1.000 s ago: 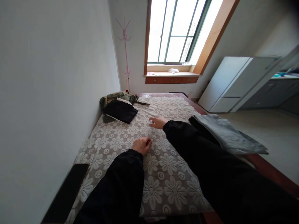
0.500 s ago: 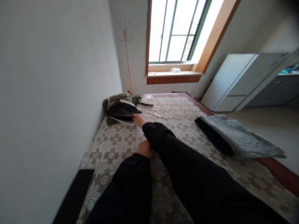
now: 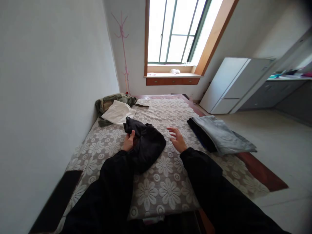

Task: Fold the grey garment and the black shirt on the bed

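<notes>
On my feed the left sleeve [image 3: 110, 182] and the right sleeve [image 3: 212, 182] are both black, long and loosely cut, with faint creases in the plain cloth. I can see the right cuff [image 3: 186, 154] gathered close at the wrist, and past the sleeves the left hand [image 3: 128, 141] and right hand [image 3: 177, 139] are bare.

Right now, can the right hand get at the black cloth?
Likely yes: the right hand is open just right of the black cloth, with nothing visible between them. The left hand holds its left end, leaving the right side free.
</notes>
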{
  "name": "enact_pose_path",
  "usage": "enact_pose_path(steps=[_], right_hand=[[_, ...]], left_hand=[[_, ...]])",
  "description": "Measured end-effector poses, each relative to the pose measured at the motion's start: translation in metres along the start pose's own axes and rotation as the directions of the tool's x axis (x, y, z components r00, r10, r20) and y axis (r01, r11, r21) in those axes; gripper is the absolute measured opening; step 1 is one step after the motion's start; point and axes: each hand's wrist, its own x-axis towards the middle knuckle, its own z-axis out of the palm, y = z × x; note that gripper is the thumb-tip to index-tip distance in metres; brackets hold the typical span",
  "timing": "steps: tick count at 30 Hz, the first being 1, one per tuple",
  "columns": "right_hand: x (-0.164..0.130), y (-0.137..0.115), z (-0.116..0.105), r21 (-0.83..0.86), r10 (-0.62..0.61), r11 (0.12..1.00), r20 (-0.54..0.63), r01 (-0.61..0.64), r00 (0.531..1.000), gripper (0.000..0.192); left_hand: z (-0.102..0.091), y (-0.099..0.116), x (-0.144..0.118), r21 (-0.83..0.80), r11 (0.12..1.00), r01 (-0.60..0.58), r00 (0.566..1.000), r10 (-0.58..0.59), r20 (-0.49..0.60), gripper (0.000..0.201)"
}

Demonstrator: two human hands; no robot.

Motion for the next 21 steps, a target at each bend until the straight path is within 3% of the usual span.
enact_pose_path(steps=[2, 4, 7, 9, 11, 14, 16, 18, 19, 21], right_hand=[[-0.017, 0.004, 0.003, -0.025, -0.115, 0.993, 0.108, 0.119, 0.987, 0.04], [-0.029, -0.002, 0.011, -0.035, -0.232, 0.968, 0.249, 0.248, 0.94, 0.042], [-0.042, -0.018, 0.025, -0.116, -0.353, 0.89, 0.438, 0.441, 0.827, 0.075], [-0.049, -0.029, 0.031, -0.178, -0.387, 0.813, 0.547, 0.555, 0.742, 0.099], [-0.055, -0.037, 0.034, -0.227, -0.388, 0.738, 0.628, 0.636, 0.675, 0.11], [-0.064, -0.041, 0.037, -0.288, -0.369, 0.666, 0.675, 0.688, 0.639, 0.098], [-0.069, -0.039, 0.037, -0.286, -0.385, 0.662, 0.664, 0.693, 0.641, 0.081], [-0.07, -0.032, 0.035, -0.225, -0.426, 0.725, 0.596, 0.651, 0.681, 0.064], [-0.069, -0.027, 0.033, -0.19, -0.431, 0.781, 0.525, 0.595, 0.734, 0.056], [-0.061, -0.015, 0.025, -0.17, -0.326, 0.905, 0.31, 0.389, 0.893, 0.044]], left_hand=[[0.004, 0.0, -0.001, 0.003, 1.0, -0.003, 0.999, 0.003, 0.035, 0.039], [0.005, 0.001, -0.003, 0.019, 1.0, -0.012, 0.998, 0.011, 0.056, 0.043], [0.006, 0.005, -0.008, 0.049, 0.998, -0.031, 0.997, 0.028, 0.066, 0.048], [0.006, 0.008, -0.013, 0.058, 0.996, -0.061, 0.996, 0.057, 0.067, 0.05], [0.008, 0.01, -0.019, 0.095, 0.99, -0.106, 0.991, 0.098, 0.089, 0.049], [0.01, 0.009, -0.032, 0.2, 0.968, -0.155, 0.98, 0.126, 0.153, 0.042], [0.012, 0.006, -0.04, 0.235, 0.961, -0.148, 0.981, 0.114, 0.154, 0.039], [0.014, 0.003, -0.043, 0.195, 0.972, -0.131, 0.991, 0.12, 0.065, 0.04], [0.014, 0.002, -0.042, 0.14, 0.981, -0.133, 0.991, 0.135, -0.01, 0.041], [0.012, 0.003, -0.033, -0.016, 0.985, -0.174, 0.964, 0.167, -0.205, 0.044]])
